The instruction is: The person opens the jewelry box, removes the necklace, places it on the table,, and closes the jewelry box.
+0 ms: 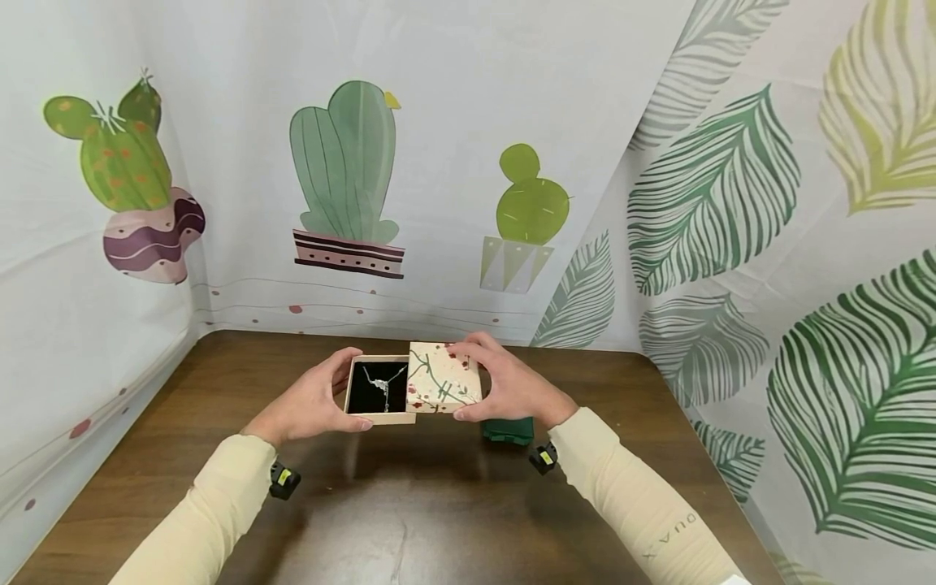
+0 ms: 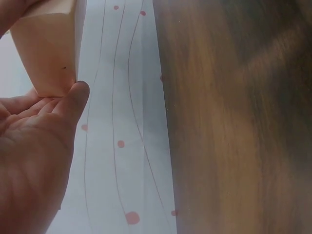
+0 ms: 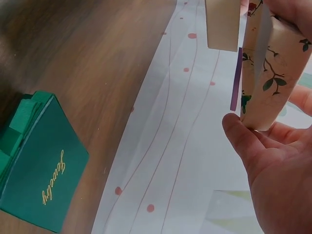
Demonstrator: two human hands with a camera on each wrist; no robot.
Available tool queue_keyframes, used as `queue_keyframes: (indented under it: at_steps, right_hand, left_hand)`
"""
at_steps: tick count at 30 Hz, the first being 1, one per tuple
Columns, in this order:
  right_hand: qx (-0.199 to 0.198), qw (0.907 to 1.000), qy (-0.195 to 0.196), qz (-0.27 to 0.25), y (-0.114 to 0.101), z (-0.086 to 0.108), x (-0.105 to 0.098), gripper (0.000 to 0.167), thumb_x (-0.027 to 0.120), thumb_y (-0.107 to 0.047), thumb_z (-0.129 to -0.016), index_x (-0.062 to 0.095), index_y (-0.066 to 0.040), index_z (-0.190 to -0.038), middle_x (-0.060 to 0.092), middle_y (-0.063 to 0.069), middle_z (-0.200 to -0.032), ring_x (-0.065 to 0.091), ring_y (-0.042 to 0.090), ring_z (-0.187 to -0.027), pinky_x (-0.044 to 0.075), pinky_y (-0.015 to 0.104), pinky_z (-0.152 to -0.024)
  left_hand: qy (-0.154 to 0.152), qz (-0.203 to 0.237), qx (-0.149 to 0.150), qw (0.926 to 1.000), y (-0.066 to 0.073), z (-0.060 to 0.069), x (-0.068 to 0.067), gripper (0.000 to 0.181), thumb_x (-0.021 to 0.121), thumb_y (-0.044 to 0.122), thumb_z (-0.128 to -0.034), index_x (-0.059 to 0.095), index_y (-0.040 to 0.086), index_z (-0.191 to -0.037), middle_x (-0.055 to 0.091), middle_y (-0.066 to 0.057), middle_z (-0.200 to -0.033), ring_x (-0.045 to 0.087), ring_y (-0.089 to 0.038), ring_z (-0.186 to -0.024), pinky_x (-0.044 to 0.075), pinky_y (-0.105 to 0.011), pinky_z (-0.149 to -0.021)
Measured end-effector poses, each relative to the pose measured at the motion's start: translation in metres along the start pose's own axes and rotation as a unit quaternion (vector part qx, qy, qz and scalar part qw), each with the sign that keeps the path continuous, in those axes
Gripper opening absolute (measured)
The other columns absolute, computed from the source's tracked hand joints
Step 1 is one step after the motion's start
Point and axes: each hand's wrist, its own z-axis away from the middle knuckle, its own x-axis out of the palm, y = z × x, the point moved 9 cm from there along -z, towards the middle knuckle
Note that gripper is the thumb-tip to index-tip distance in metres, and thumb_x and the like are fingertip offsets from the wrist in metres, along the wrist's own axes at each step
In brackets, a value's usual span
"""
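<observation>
My left hand point(image 1: 313, 400) grips the cream base of a small jewelry box point(image 1: 395, 418) by its left side, thumb at the front edge. Inside the base lies a silver necklace point(image 1: 381, 383) on black padding. My right hand point(image 1: 507, 382) holds the box lid point(image 1: 442, 378), cream with red flowers and green branches, between thumb and fingers. The lid overlaps the right end of the base in the head view. A gap shows between lid and base in the right wrist view. Both pieces are held above the table.
A green box point(image 3: 48, 170) with gold "Jewelry" lettering and a ribbon bow stands on the brown wooden table point(image 1: 395, 504), below my right hand. Behind the table hangs a white cloth point(image 1: 446, 162) printed with cacti. Leaf-patterned cloth point(image 1: 717, 187) hangs on the right.
</observation>
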Motion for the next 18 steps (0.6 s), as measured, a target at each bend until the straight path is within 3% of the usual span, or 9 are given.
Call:
queue_keyframes:
  at_steps: [4, 12, 18]
  right_hand:
    - [0.000, 1.0000, -0.002, 0.000, 0.001, 0.001, 0.000, 0.090, 0.093, -0.033, -0.075, 0.050, -0.017, -0.152, 0.044, 0.007, -0.146, 0.052, 0.023, -0.121, 0.052, 0.052, -0.102]
    - [0.001, 0.9999, 0.002, 0.012, 0.003, 0.004, -0.003, 0.091, 0.094, -0.032, -0.074, 0.051, -0.016, -0.152, 0.045, 0.005, -0.145, 0.054, 0.022, -0.121, 0.052, 0.042, -0.100]
    - [0.002, 0.9999, 0.000, 0.016, 0.006, 0.005, -0.003, 0.090, 0.094, -0.032, -0.074, 0.050, -0.016, -0.152, 0.045, 0.005, -0.144, 0.053, 0.020, -0.119, 0.052, 0.042, -0.099]
  left_hand:
    - [-0.002, -0.001, 0.000, 1.0000, -0.001, 0.000, -0.002, 0.106, 0.097, 0.024, -0.0697, 0.033, 0.003, -0.152, 0.059, -0.020, -0.146, 0.050, -0.041, -0.145, 0.040, -0.056, -0.118]
    - [-0.002, -0.032, -0.018, 0.9993, -0.006, 0.003, -0.007, 0.111, 0.097, 0.034, -0.0699, 0.031, 0.004, -0.155, 0.050, -0.024, -0.155, 0.047, -0.044, -0.147, 0.040, -0.058, -0.118]
    - [0.002, -0.061, -0.021, 0.9979, -0.007, 0.005, -0.011, 0.111, 0.096, 0.037, -0.0706, 0.032, 0.005, -0.155, 0.045, -0.029, -0.158, 0.047, -0.048, -0.145, 0.040, -0.061, -0.117]
